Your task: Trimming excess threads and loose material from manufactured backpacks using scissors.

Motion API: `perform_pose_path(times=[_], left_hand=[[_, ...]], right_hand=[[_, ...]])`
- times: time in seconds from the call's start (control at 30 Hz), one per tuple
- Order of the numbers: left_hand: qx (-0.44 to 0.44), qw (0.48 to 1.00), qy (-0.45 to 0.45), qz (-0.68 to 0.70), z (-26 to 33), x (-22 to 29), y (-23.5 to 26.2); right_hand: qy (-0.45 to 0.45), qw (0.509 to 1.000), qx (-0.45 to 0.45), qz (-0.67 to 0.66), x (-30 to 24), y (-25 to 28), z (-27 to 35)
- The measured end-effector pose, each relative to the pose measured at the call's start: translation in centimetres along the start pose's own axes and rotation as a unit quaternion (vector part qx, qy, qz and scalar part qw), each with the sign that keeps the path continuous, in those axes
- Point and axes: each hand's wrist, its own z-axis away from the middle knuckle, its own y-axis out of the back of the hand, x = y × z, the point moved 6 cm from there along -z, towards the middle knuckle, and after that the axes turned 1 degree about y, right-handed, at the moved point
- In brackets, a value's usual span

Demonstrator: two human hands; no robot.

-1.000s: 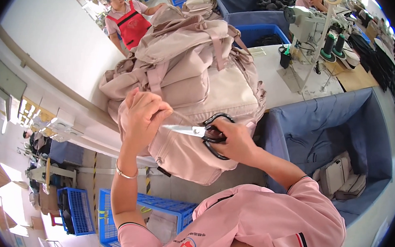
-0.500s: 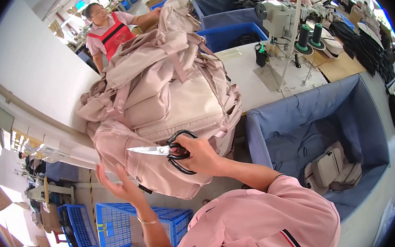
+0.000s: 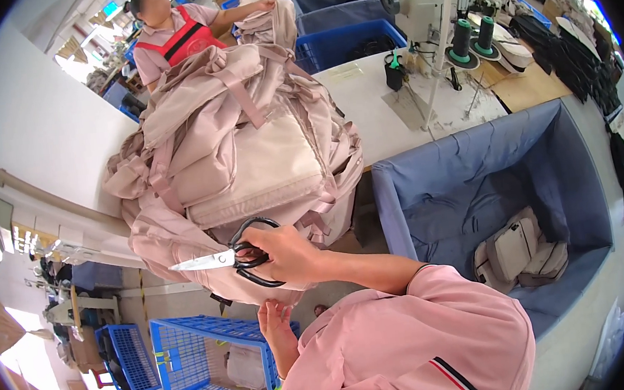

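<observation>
My right hand (image 3: 287,254) grips scissors (image 3: 211,261) by their black loop handles, with the pale blades pointing left. The scissors are over the near side of a large heap of dusty-pink fabric bags (image 3: 265,162) with straps and seams. My left hand (image 3: 278,328) is just below the near edge of the heap, close to my body. Its fingers are raised and partly spread, and nothing shows in them. Whether the fingertips touch the fabric, I cannot tell.
A blue plastic crate (image 3: 212,327) stands below, at the left. To the right is a blue-grey fabric-lined bin (image 3: 394,218) with several beige bags (image 3: 514,252) inside. Beyond are a sewing machine (image 3: 422,14) on a white table (image 3: 360,110) and a co-worker in a red apron (image 3: 186,40).
My left hand has moved right and down, from beside the heap to below its edge. The right hand and scissors sit slightly lower and further left. The view has shifted a little.
</observation>
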Motion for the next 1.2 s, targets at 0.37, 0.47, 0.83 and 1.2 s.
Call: perform_pose_path(times=[0.37, 0.47, 0.83, 1.2], left_hand=[[-0.065, 0.989, 0.09, 0.1, -1.2, -4.8, 2.8], [-0.094, 0.985, 0.087, 0.118, -1.0, -5.3, 3.0], [-0.169, 0.949, 0.023, 0.265, 0.7, 0.4, 3.3], [-0.074, 0.975, -0.085, 0.193, -0.9, 3.4, 7.5]], right_hand=[[0.058, 0.998, -0.01, 0.012, -2.4, 2.4, 1.5], [0.07, 0.997, -0.001, -0.015, -2.7, 3.0, 1.7], [0.03, 0.992, 0.078, -0.096, -0.6, 4.2, 3.0], [-0.042, 0.992, 0.083, -0.079, 2.7, 2.7, 5.3]])
